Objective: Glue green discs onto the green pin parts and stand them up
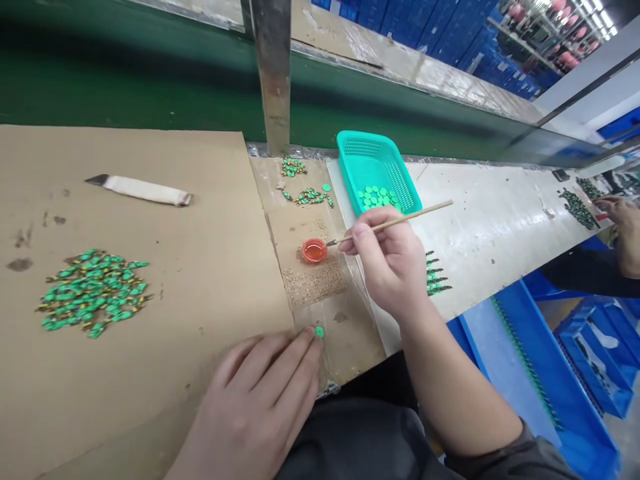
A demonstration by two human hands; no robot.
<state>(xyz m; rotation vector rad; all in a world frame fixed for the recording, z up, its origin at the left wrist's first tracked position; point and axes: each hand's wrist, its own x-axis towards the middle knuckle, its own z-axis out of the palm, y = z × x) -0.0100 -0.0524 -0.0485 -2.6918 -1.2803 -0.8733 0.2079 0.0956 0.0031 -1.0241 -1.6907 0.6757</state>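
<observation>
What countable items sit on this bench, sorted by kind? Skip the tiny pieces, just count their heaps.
Green basket: 1
Red paint cup: 1
Paintbrush, in the right hand: 1
Wrapped blade: 1
Single green disc at the left hand fingertips: 1
Heaps of green pieces, such as the big one: 5
Total: 10

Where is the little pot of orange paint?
The orange paint pot sits mid-table on brown card, just left of the right hand, at the brush tip.
</observation>
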